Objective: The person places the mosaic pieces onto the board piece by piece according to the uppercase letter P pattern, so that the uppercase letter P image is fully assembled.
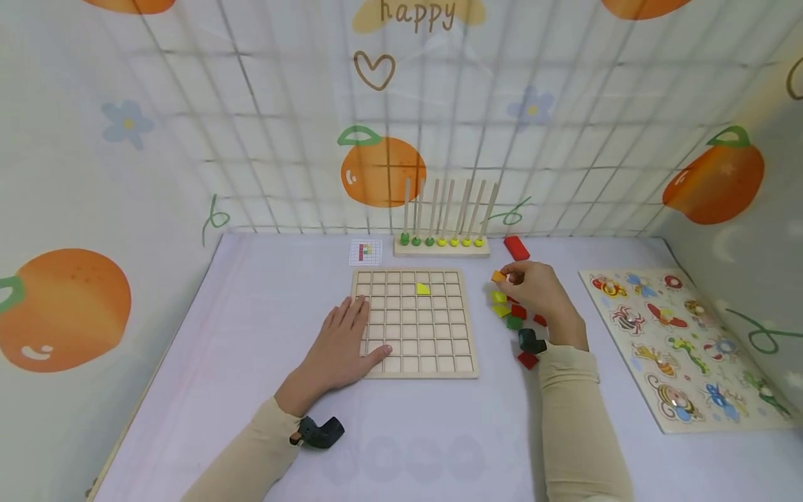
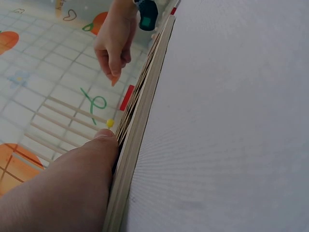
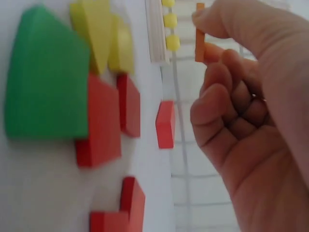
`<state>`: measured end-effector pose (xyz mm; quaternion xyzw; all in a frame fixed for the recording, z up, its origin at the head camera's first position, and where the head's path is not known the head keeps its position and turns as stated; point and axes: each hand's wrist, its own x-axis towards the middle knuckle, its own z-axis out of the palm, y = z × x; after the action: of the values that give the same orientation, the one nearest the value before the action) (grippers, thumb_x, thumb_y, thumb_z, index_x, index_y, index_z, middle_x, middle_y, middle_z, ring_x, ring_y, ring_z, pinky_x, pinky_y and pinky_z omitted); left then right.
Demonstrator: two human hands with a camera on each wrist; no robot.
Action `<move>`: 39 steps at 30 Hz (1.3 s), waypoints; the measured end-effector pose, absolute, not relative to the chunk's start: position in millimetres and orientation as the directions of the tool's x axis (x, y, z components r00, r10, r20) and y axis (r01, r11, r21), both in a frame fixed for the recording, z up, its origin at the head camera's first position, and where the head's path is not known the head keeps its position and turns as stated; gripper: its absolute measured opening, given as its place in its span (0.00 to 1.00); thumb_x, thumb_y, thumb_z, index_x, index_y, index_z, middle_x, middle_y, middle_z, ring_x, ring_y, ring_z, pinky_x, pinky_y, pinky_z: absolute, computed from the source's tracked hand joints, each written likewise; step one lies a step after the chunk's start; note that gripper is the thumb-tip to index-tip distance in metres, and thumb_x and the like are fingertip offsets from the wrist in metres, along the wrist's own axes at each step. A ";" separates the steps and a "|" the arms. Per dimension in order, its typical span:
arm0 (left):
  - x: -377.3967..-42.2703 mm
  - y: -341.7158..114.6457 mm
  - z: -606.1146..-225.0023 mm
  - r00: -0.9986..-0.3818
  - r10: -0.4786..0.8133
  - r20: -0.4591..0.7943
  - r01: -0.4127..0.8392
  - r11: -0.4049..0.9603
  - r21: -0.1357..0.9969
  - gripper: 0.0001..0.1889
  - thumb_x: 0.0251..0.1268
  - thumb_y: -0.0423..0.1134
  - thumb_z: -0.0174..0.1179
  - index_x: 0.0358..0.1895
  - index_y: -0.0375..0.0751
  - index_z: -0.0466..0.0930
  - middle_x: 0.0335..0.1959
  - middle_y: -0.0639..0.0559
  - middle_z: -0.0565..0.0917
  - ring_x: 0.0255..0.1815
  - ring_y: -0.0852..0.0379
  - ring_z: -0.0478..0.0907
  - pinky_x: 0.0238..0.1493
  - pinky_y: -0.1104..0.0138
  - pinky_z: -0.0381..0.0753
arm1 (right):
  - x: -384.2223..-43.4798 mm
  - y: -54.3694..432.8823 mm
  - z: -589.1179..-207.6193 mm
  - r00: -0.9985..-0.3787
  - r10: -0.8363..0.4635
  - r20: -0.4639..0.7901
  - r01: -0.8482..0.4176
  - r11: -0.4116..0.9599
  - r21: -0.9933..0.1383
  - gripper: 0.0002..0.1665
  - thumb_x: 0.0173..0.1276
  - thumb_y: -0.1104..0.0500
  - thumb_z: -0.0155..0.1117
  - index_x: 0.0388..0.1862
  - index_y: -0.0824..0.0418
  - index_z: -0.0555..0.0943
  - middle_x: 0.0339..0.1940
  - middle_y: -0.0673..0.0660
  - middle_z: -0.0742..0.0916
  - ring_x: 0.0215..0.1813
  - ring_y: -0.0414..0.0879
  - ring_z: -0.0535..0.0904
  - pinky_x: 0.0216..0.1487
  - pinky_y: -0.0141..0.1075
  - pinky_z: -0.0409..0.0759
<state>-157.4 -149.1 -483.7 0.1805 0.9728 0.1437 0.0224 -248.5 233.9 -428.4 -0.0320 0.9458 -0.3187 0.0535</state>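
A wooden grid board (image 1: 416,323) lies on the table, with one yellow block (image 1: 423,288) in an upper cell. My left hand (image 1: 341,346) rests flat over the board's left edge, fingers straight and thumb spread along the lower left cells. To the right of the board, my right hand (image 1: 533,287) pinches a small orange block (image 3: 200,33) between thumb and forefinger, held up above the loose pieces. Under and beside that hand lie a green block (image 3: 46,79), yellow blocks (image 3: 91,31) and several red blocks (image 3: 104,125).
Behind the board stands a peg rack (image 1: 442,247) with green and yellow beads. Left of it lies a small pattern card (image 1: 366,252); right of it, a red bar (image 1: 517,248). An insect puzzle board (image 1: 684,348) lies at the right, near the fabric wall.
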 end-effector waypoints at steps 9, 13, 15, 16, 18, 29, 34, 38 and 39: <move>-163.5 -149.2 -482.5 -0.934 0.356 0.018 0.346 0.894 0.285 0.53 0.70 0.73 0.47 0.83 0.36 0.43 0.86 0.42 0.46 0.86 0.41 0.39 0.84 0.45 0.45 | -254.2 216.3 -418.4 -0.983 -0.184 -0.023 -0.134 0.794 -0.592 0.18 0.69 0.53 0.65 0.52 0.62 0.85 0.40 0.56 0.82 0.43 0.50 0.76 0.39 0.37 0.76; -163.0 -150.0 -479.4 -0.935 0.353 0.021 0.345 0.896 0.280 0.53 0.70 0.72 0.48 0.83 0.36 0.43 0.85 0.42 0.47 0.86 0.40 0.40 0.84 0.44 0.46 | -256.1 208.3 -416.1 -0.978 -0.208 -0.015 -0.157 0.784 -0.601 0.16 0.68 0.54 0.66 0.50 0.62 0.85 0.39 0.56 0.81 0.41 0.50 0.76 0.38 0.37 0.75; -162.4 -150.6 -478.3 -0.937 0.349 0.016 0.339 0.898 0.281 0.54 0.70 0.72 0.48 0.83 0.35 0.43 0.85 0.42 0.47 0.86 0.40 0.40 0.84 0.44 0.46 | -256.3 204.7 -415.4 -0.976 -0.216 -0.011 -0.165 0.777 -0.607 0.16 0.68 0.55 0.66 0.50 0.62 0.86 0.38 0.56 0.81 0.40 0.50 0.75 0.37 0.37 0.75; -162.0 -150.8 -477.8 -0.937 0.348 0.014 0.337 0.898 0.283 0.54 0.70 0.72 0.48 0.83 0.35 0.44 0.85 0.42 0.47 0.86 0.40 0.40 0.84 0.44 0.46 | -256.4 202.7 -415.6 -0.975 -0.222 -0.007 -0.172 0.774 -0.609 0.15 0.68 0.55 0.67 0.49 0.62 0.86 0.38 0.57 0.81 0.40 0.50 0.75 0.37 0.37 0.74; -161.4 -151.1 -477.3 -0.938 0.346 0.006 0.334 0.899 0.283 0.54 0.70 0.72 0.48 0.83 0.35 0.43 0.85 0.42 0.47 0.86 0.40 0.40 0.84 0.45 0.45 | -256.4 198.6 -416.1 -0.974 -0.226 -0.006 -0.175 0.771 -0.612 0.15 0.67 0.55 0.68 0.49 0.62 0.86 0.38 0.56 0.81 0.42 0.50 0.75 0.39 0.37 0.74; -157.1 -151.6 -479.0 -0.939 0.343 -0.011 0.325 0.898 0.298 0.54 0.70 0.73 0.48 0.83 0.35 0.43 0.85 0.42 0.46 0.86 0.40 0.39 0.84 0.44 0.44 | -252.9 161.9 -416.3 -0.951 -0.310 0.005 -0.245 0.742 -0.624 0.12 0.70 0.53 0.68 0.45 0.59 0.86 0.35 0.55 0.79 0.40 0.49 0.74 0.35 0.37 0.72; -159.1 -149.9 -481.1 -0.938 0.346 0.001 0.332 0.897 0.291 0.53 0.70 0.72 0.47 0.83 0.36 0.43 0.86 0.42 0.46 0.87 0.40 0.39 0.84 0.45 0.44 | -257.1 145.5 -417.1 -0.932 -0.361 0.027 -0.297 0.719 -0.629 0.11 0.68 0.56 0.68 0.45 0.60 0.86 0.31 0.53 0.78 0.35 0.47 0.73 0.34 0.36 0.71; -160.6 -149.1 -482.5 -0.937 0.350 -0.003 0.335 0.899 0.281 0.54 0.70 0.73 0.46 0.83 0.36 0.43 0.86 0.42 0.47 0.86 0.40 0.39 0.84 0.45 0.44 | -260.1 133.4 -418.1 -0.915 -0.401 0.035 -0.333 0.704 -0.628 0.12 0.68 0.56 0.70 0.46 0.61 0.86 0.29 0.53 0.78 0.34 0.46 0.73 0.35 0.36 0.71; -160.7 -149.2 -482.8 -0.938 0.348 -0.010 0.331 0.902 0.278 0.54 0.70 0.73 0.46 0.83 0.36 0.43 0.86 0.43 0.46 0.86 0.40 0.39 0.84 0.45 0.44 | -260.5 130.2 -418.2 -0.911 -0.410 0.037 -0.341 0.700 -0.628 0.12 0.68 0.56 0.70 0.46 0.61 0.87 0.29 0.53 0.78 0.34 0.46 0.73 0.35 0.36 0.72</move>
<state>-160.7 -149.2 -482.8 0.1742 0.9746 0.1374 0.0296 -260.5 130.2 -418.2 -0.2040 0.9203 -0.3294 0.0530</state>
